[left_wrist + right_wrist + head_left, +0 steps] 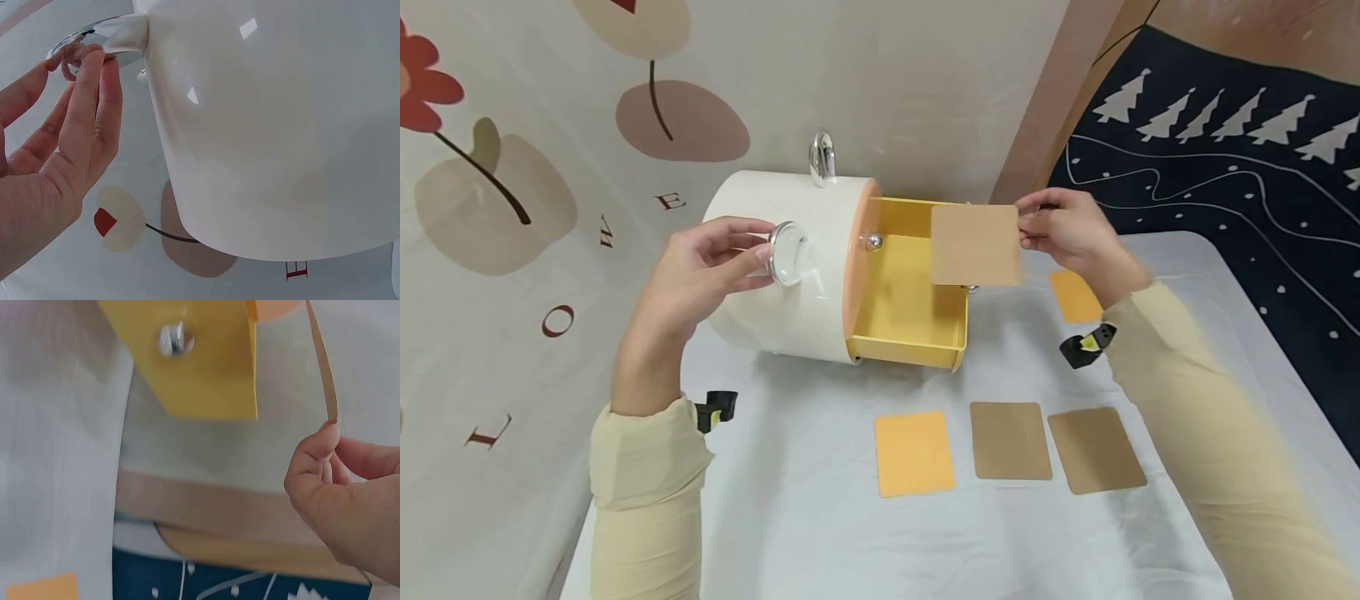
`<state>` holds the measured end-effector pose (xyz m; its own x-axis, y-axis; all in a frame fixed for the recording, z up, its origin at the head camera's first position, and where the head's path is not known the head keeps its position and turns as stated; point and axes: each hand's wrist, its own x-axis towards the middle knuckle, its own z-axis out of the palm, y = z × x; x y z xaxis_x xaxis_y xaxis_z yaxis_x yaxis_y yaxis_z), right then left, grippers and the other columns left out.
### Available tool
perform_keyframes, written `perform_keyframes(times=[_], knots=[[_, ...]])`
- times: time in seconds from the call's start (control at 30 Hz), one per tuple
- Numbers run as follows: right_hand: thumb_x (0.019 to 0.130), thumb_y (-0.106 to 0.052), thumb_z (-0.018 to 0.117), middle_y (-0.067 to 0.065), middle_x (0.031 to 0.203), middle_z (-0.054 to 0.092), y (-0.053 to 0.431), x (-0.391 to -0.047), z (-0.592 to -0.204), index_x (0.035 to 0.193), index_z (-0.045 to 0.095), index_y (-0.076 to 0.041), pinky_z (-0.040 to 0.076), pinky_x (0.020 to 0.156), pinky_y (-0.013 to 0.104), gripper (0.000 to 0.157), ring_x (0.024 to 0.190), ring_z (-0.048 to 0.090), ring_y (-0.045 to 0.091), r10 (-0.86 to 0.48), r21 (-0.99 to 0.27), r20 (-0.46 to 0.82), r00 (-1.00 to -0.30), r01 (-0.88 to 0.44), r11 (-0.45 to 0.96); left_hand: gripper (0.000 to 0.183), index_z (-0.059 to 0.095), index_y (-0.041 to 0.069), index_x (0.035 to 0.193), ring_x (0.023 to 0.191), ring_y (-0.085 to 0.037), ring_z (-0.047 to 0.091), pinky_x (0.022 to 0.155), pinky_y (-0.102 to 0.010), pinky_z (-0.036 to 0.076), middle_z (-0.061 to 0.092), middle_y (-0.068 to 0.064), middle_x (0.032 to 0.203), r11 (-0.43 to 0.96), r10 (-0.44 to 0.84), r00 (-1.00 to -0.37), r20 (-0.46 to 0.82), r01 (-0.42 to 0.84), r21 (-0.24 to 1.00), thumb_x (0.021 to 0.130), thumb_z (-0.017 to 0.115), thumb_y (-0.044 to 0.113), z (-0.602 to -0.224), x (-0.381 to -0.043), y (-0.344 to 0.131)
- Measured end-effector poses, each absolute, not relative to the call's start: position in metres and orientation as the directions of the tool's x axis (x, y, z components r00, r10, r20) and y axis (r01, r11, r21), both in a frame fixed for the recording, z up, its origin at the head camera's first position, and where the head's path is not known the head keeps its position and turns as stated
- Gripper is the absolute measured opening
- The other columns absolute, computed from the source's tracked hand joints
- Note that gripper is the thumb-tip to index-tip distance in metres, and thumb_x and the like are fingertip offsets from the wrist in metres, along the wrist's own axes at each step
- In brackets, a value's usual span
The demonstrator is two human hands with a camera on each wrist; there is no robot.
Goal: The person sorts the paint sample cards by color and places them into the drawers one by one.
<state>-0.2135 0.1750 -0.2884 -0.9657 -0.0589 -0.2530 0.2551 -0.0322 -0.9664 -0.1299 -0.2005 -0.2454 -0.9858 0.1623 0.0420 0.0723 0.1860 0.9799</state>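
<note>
A white cylindrical box (752,321) lies on its side with an orange end face (853,279), from which a yellow drawer (906,354) is pulled out. My left hand (703,258) pinches the silver ring handle (128,31) on the side of the box between thumb and fingertips. At the right, my right hand (1063,229) pinches the edge of a thin brown square card (973,246), raised over the outer end of the drawer. The right wrist view shows that card edge-on, apart from the drawer. Part of the drawer's inside is hidden behind the card.
On the white cloth (820,517) lie a yellow-orange card (914,454) and two brown cards (1011,440). Another orange card (1075,296) lies beneath the right forearm. A second silver ring (822,158) stands up at the box's back. Printed fabric (910,92) hangs behind.
</note>
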Motion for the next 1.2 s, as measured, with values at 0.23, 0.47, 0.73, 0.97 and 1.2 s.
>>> perform_keyframes(times=[0.23, 0.47, 0.73, 0.97, 1.2], knots=[[0.091, 0.010, 0.049, 0.011, 0.090, 0.054, 0.139, -0.222, -0.300, 0.107, 0.049, 0.001, 0.053, 0.057, 0.017, 0.018, 0.063, 0.052, 0.016, -0.046, -0.951, -0.307, -0.950, 0.305, 0.049, 0.025, 0.062, 0.001, 0.111, 0.081, -0.014, 0.062, 0.075, -0.027, 0.058, 0.062, -0.007, 0.098, 0.172, 0.161, -0.986, 0.044, 0.072, 0.982, 0.087, 0.064, 0.002, -0.246, -0.130, -0.200], [0.091, 0.009, 0.050, 0.015, 0.091, 0.054, 0.116, -0.224, -0.309, 0.115, 0.047, 0.007, 0.054, 0.057, 0.017, 0.025, 0.062, 0.052, 0.016, -0.083, -0.952, -0.302, -0.950, 0.296, 0.081, 0.025, 0.061, -0.002, 0.112, 0.080, -0.014, 0.062, 0.074, -0.028, 0.058, 0.062, -0.007, 0.097, 0.165, 0.160, -0.986, 0.052, 0.079, 0.983, 0.087, 0.064, 0.002, -0.246, -0.130, -0.200], [0.092, 0.007, 0.051, 0.012, 0.089, 0.054, 0.113, -0.225, -0.312, 0.114, 0.048, 0.004, 0.055, 0.059, 0.016, 0.023, 0.063, 0.053, 0.016, -0.107, -0.946, -0.309, -0.945, 0.294, 0.135, 0.024, 0.063, 0.000, 0.111, 0.080, -0.015, 0.063, 0.074, -0.028, 0.058, 0.062, -0.007, 0.096, 0.156, 0.162, -0.985, 0.057, 0.082, 0.984, 0.087, 0.064, 0.001, -0.247, -0.131, -0.200], [0.092, 0.006, 0.051, 0.014, 0.099, 0.050, 0.123, -0.221, -0.311, 0.123, 0.045, 0.007, 0.057, 0.065, 0.019, 0.032, 0.069, 0.054, 0.017, -0.121, -0.938, -0.319, -0.940, 0.294, 0.186, 0.025, 0.062, -0.001, 0.112, 0.079, -0.014, 0.062, 0.074, -0.028, 0.058, 0.062, -0.007, 0.095, 0.170, 0.159, -0.986, 0.055, 0.082, 0.982, 0.087, 0.063, 0.001, -0.247, -0.131, -0.200], [0.093, 0.003, 0.051, 0.009, 0.098, 0.051, 0.149, -0.212, -0.311, 0.114, 0.049, 0.000, 0.056, 0.069, 0.020, 0.021, 0.074, 0.055, 0.017, -0.114, -0.941, -0.296, -0.948, 0.269, 0.204, 0.023, 0.063, 0.001, 0.110, 0.078, -0.014, 0.062, 0.074, -0.028, 0.059, 0.062, -0.007, 0.094, 0.159, 0.159, -0.986, 0.057, 0.083, 0.984, 0.087, 0.063, 0.001, -0.247, -0.130, -0.200]])
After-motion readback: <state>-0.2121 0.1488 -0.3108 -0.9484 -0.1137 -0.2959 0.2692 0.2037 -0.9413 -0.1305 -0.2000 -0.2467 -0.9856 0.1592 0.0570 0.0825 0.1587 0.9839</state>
